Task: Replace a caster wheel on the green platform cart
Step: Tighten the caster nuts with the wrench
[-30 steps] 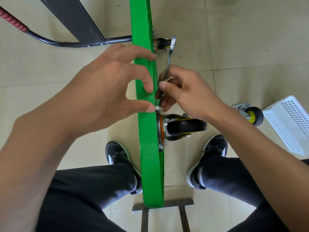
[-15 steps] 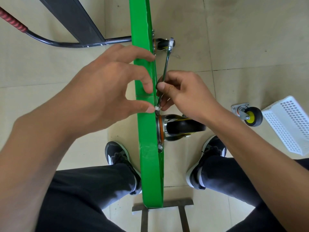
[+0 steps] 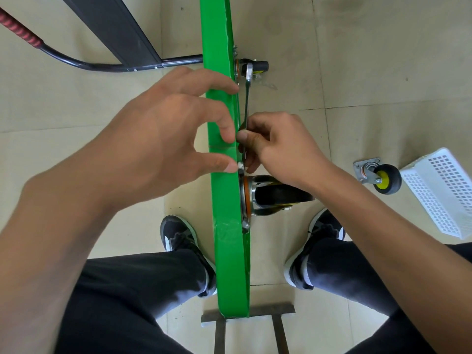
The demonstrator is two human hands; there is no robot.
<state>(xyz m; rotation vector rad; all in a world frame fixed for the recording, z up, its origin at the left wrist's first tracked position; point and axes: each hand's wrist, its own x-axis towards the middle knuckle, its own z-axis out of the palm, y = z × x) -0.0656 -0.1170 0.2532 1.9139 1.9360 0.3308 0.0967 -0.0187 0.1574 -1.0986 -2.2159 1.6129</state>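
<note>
The green platform cart (image 3: 224, 205) stands on its edge between my feet. A black caster wheel (image 3: 278, 196) is mounted on its right face. My right hand (image 3: 283, 146) grips a silver wrench (image 3: 247, 93) whose lower end sits at the caster plate's upper bolt; the handle points away from me along the cart. My left hand (image 3: 163, 139) reaches over the cart's edge, thumb tip pressing a small silver bolt head (image 3: 240, 165), fingers spread on the green edge. A second caster (image 3: 252, 67) is fixed farther up.
A loose caster with a yellow hub (image 3: 380, 178) lies on the tile floor at right, next to a white perforated basket (image 3: 444, 195). The cart's black handle with red grip (image 3: 76, 62) lies at left. A metal stand (image 3: 245, 325) props the cart's near end.
The wrench handle has swung left, closer to the cart's face, and my right hand has shifted slightly up with it. My left hand holds still on the bolt.
</note>
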